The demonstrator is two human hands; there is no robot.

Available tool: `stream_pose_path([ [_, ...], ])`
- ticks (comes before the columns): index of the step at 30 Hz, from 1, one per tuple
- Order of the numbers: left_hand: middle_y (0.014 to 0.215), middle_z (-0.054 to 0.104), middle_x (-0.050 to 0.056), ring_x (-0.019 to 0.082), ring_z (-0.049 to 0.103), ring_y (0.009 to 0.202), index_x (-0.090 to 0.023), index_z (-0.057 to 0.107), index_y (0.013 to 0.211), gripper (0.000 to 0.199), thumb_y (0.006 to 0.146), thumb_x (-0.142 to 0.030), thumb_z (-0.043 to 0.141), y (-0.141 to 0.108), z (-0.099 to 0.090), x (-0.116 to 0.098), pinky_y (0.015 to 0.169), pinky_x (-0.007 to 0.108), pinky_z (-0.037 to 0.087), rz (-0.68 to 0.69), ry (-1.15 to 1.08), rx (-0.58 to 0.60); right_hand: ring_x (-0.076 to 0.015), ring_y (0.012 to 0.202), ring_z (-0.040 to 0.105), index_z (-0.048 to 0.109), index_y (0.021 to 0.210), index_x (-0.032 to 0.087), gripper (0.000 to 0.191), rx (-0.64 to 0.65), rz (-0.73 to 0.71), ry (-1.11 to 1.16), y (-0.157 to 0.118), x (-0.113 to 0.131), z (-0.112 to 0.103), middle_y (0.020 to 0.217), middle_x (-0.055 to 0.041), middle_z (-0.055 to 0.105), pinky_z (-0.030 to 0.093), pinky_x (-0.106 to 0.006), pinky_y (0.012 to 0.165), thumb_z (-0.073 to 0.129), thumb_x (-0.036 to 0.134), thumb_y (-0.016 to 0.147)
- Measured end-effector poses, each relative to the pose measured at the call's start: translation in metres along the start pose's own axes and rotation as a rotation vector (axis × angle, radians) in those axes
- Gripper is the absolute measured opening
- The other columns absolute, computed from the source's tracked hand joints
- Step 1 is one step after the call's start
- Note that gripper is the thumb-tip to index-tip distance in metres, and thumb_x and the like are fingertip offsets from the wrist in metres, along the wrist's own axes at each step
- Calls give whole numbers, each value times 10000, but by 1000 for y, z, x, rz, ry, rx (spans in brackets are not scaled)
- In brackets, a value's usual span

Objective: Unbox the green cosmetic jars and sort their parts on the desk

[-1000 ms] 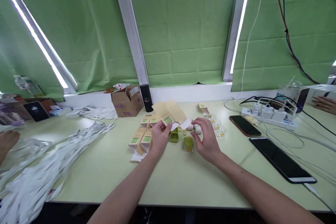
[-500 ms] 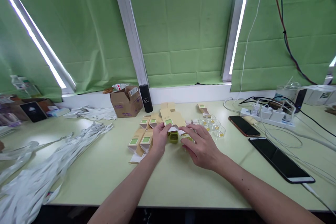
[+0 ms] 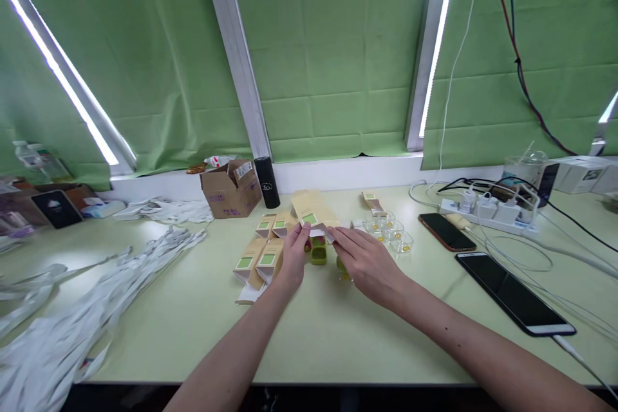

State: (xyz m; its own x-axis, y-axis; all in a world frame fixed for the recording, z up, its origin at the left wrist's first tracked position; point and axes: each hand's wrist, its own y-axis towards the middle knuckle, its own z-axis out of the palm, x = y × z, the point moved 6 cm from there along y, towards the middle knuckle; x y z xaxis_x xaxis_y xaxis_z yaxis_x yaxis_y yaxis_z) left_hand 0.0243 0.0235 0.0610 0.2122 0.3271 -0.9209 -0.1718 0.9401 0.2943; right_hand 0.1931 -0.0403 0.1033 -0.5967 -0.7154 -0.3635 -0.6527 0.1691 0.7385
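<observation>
Cardboard sleeve sits between both hands over the pale table, the left hand pinching its near left edge, the right hand closed with fingertips at its right flap

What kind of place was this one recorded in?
Probably a small workshop or a shared packing table: paper boxes with green windows stand in a group, clear cups sit together, and a big heap of white straps lies along one side.
</observation>
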Motion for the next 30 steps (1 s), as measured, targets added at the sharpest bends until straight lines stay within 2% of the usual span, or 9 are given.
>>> stream_pose_path([
  [3,840,727,44,197,649,793,-201,665,904,452,872,-651,689,-1,4,-4,726,304,441,36,43,49,-292,1204,688,728,1189,52,354,47,17,43,4,-5,6,1312,-183,718,653,-417,948,486,-32,944],
  [5,879,752,55,218,679,871,-209,669,1021,439,901,-632,666,-2,6,-5,773,312,444,42,73,79,-289,1243,674,722,1210,78,401,99,52,93,6,-11,12,1319,-173,715,664,-405,929,481,-56,919],
  [9,1005,781,86,233,688,1007,-214,640,1215,451,947,-576,633,-5,9,-8,836,313,440,54,109,123,-280,1336,621,668,1318,85,534,154,159,163,12,-33,22,1398,-175,669,618,-403,1028,457,-103,865],
  [13,993,784,91,224,682,984,-204,648,1195,441,950,-570,618,-6,10,-10,833,310,439,71,135,124,-279,1366,591,652,1336,65,563,224,250,123,17,-67,35,1428,-193,645,578,-419,1074,462,-109,836],
  [15,963,783,90,219,677,938,-197,661,1146,438,927,-575,643,-6,10,-10,807,306,442,63,134,114,-280,1354,595,689,1280,86,536,352,312,81,18,-85,50,1443,-192,631,577,-413,1056,483,-104,823],
  [17,932,781,89,210,670,898,-191,667,1103,427,907,-571,667,-7,11,-10,796,305,447,58,130,111,-280,1356,584,719,1218,100,486,561,386,48,14,-103,71,1474,-183,606,580,-380,1021,477,-86,839],
  [19,915,780,90,207,670,885,-189,672,1074,411,900,-561,680,-7,12,-11,798,306,457,59,132,113,-290,1306,614,757,1093,97,415,648,420,48,12,-115,87,1403,-196,650,595,-348,942,494,-76,823],
  [25,903,775,87,205,669,886,-195,678,1053,387,907,-553,674,-9,14,-14,831,317,467,69,161,123,-311,1088,714,764,976,98,250,834,538,70,1,-138,128,1144,-221,748,571,-386,881,518,102,931],
  [30,884,770,85,211,668,868,-197,679,1041,392,898,-562,679,-9,14,-15,853,334,480,76,173,111,-329,1139,702,715,1151,110,397,920,645,87,-8,-148,143,1189,-234,740,517,-439,955,400,331,1053],
])
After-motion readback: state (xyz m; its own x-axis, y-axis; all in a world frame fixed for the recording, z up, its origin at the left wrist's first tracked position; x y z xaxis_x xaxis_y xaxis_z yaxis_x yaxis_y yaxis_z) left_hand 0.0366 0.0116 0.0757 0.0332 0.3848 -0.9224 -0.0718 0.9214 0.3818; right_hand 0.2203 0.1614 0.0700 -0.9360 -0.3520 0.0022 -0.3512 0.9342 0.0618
